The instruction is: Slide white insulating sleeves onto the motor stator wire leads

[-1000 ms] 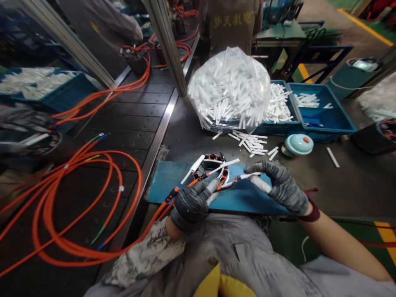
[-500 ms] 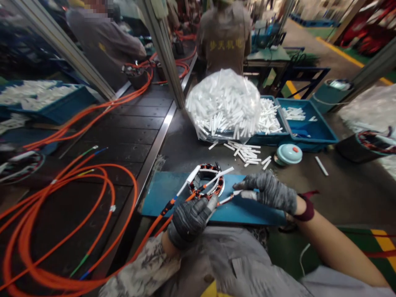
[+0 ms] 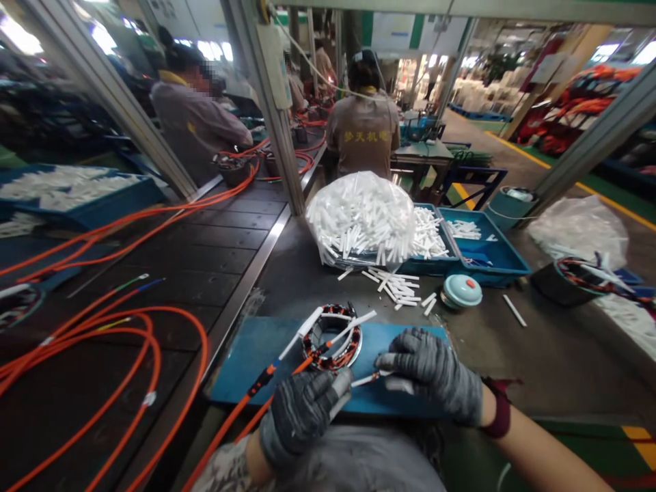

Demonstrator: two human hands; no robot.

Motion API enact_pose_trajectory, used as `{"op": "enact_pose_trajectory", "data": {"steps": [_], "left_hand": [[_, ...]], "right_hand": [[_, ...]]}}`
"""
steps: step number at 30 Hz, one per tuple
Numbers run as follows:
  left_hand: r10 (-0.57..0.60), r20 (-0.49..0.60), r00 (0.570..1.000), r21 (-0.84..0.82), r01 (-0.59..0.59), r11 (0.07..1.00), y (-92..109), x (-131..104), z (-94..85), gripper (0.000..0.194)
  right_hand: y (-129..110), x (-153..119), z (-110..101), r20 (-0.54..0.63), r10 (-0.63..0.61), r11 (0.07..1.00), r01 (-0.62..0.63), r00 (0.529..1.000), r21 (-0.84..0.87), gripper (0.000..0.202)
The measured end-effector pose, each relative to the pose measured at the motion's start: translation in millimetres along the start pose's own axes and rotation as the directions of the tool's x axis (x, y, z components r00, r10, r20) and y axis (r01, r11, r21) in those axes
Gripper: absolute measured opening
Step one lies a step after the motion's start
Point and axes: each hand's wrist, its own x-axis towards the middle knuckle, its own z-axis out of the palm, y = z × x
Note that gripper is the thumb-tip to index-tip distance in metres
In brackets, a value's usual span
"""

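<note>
Head view, dark workbench (image 3: 512, 355), blue mat (image 3: 246, 362), factory aisle (image 3: 512, 147)

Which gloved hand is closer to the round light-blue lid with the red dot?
Right. The right hand lies just below the round light-blue lid; the left hand sits lower, farther left.

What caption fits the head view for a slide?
Gloved left hand and right hand pinch a thin wire lead beside a wound coil ring on a blue mat.

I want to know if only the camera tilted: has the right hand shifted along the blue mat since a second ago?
Yes. The right hand has slid left along the blue mat, closer to the wound stator.
</note>
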Motion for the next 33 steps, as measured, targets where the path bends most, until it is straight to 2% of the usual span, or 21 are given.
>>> {"op": "enact_pose_trajectory", "data": {"steps": [2, 4, 6, 9, 10, 12, 13, 15, 17, 19, 20, 21, 22, 24, 25, 27, 29, 31, 33], "left_hand": [[0.021, -0.002, 1.000, -0.034, -0.021, 0.999, -1, 1, -1.5, 0.020], [0.041, 0.005, 0.999, -0.066, -0.041, 0.997, -2, 1, -2.6, 0.022], [0.040, 0.006, 0.999, -0.069, -0.040, 0.997, -3, 1, -2.5, 0.024], [0.016, -0.006, 1.000, -0.060, -0.016, 0.998, -2, 0, 0.0, 0.020], [-0.001, -0.014, 1.000, -0.058, 0.000, 0.998, -1, -1, 1.1, 0.018], [-0.031, -0.029, 0.999, -0.061, 0.029, 0.998, 1, -1, 3.0, 0.018], [-0.046, -0.039, 0.998, -0.064, 0.043, 0.997, 2, 0, 3.4, 0.018], [-0.068, -0.065, 0.996, -0.073, 0.064, 0.995, 4, 1, 3.4, 0.019], [-0.092, -0.098, 0.991, -0.077, 0.085, 0.993, 5, 2, 2.2, 0.020], [-0.081, -0.114, 0.990, -0.057, 0.075, 0.996, 5, 2, 0.6, 0.021], [-0.060, -0.106, 0.993, -0.047, 0.055, 0.997, 4, 2, -0.3, 0.022], [-0.037, -0.091, 0.995, -0.044, 0.034, 0.998, 3, 1, -1.1, 0.022], [-0.015, -0.073, 0.997, -0.051, 0.012, 0.999, 2, 1, -1.9, 0.022], [0.017, -0.027, 0.999, -0.086, -0.019, 0.996, 0, 2, -3.6, 0.021], [0.018, -0.007, 1.000, -0.103, -0.019, 0.994, 0, 2, -4.4, 0.020], [0.007, 0.006, 1.000, -0.118, -0.006, 0.993, -2, 4, -5.7, 0.018], [-0.007, 0.037, 0.999, -0.115, 0.011, 0.993, -3, 6, -6.5, 0.018], [-0.016, 0.060, 0.998, -0.110, 0.022, 0.994, -4, 8, -6.5, 0.018], [-0.031, 0.053, 0.998, -0.109, 0.037, 0.993, -4, 10, -6.1, 0.015]], "right_hand": [[-2, 6, -1, -0.020, -0.073, 0.986, 0.069, 0.997, -0.149, 0.028], [-1, 12, 1, -0.028, -0.131, 0.968, 0.122, 0.991, -0.218, 0.027], [0, 13, 6, -0.013, -0.172, 0.954, 0.163, 0.985, -0.250, 0.030], [1, 6, 17, -0.061, -0.193, 0.958, 0.175, 0.979, -0.229, 0.031], [0, 2, 21, -0.088, -0.159, 0.976, 0.143, 0.983, -0.165, 0.032], [-4, -6, 32, -0.067, 0.013, 0.989, -0.003, 0.998, 0.147, 0.038], [-7, -9, 38, 0.001, 0.104, 0.936, -0.098, 0.995, 0.337, 0.043], [-13, -14, 50, 0.188, 0.200, 0.744, -0.274, 0.962, 0.610, 0.054], [-19, -16, 58, 0.308, 0.202, 0.623, -0.364, 0.930, 0.692, 0.063], [-22, -17, 59, 0.351, 0.208, 0.577, -0.404, 0.913, 0.710, 0.067], [-22, -17, 56, 0.339, 0.217, 0.590, -0.400, 0.915, 0.701, 0.065], [-20, -17, 51, 0.292, 0.228, 0.649, -0.369, 0.929, 0.666, 0.062], [-18, -16, 45, 0.203, 0.234, 0.747, -0.310, 0.951, 0.589, 0.057], [-13, -15, 32, -0.030, 0.151, 0.954, -0.138, 0.988, 0.265, 0.044], [-11, -13, 27, -0.118, 0.060, 0.996, -0.052, 0.991, 0.069, 0.037], [-10, -8, 22, -0.140, -0.114, 0.982, 0.090, 0.984, -0.167, 0.029], [-13, -1, 20, -0.098, -0.206, 0.954, 0.178, 0.974, -0.241, 0.030], [-17, 6, 17, -0.069, -0.205, 0.944, 0.179, 0.976, -0.276, 0.033], [-18, 9, 7, -0.070, -0.139, 0.953, 0.114, 0.988, -0.279, 0.035]]}}
